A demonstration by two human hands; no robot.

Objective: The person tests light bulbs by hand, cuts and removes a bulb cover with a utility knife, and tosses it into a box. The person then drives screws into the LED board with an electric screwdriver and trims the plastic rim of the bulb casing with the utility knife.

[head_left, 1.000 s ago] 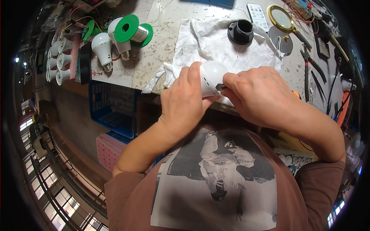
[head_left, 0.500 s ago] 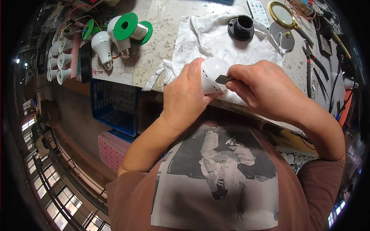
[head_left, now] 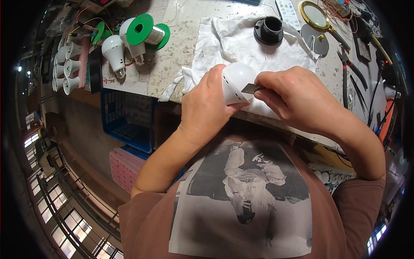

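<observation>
My left hand [head_left: 205, 97] is closed around a white light bulb [head_left: 238, 76], tilted over the front edge of the workbench. Its domed cover points up and away, and small dark slots run along the white rim below the dome. Between the thumb and fingers of my right hand [head_left: 297, 93] is a small flat metal blade [head_left: 249, 88], its end against the bulb near the seam. My right fingers hide the rest of that tool. Beneath both hands lies a crumpled white cloth [head_left: 215, 47], with a black round socket-like holder [head_left: 268, 31] standing on its far part.
At left stand two white bulbs [head_left: 114, 54], a green solder spool [head_left: 141, 30] and a row of white bulb housings [head_left: 71, 67]. To the right lie a magnifying glass [head_left: 314, 16], a grey disc [head_left: 315, 39] and red-handled pliers [head_left: 345, 71]. A blue crate [head_left: 127, 123] sits below the bench.
The bulb and my left hand have shifted slightly to the left. My right hand keeps the blade at the bulb's seam, with little movement.
</observation>
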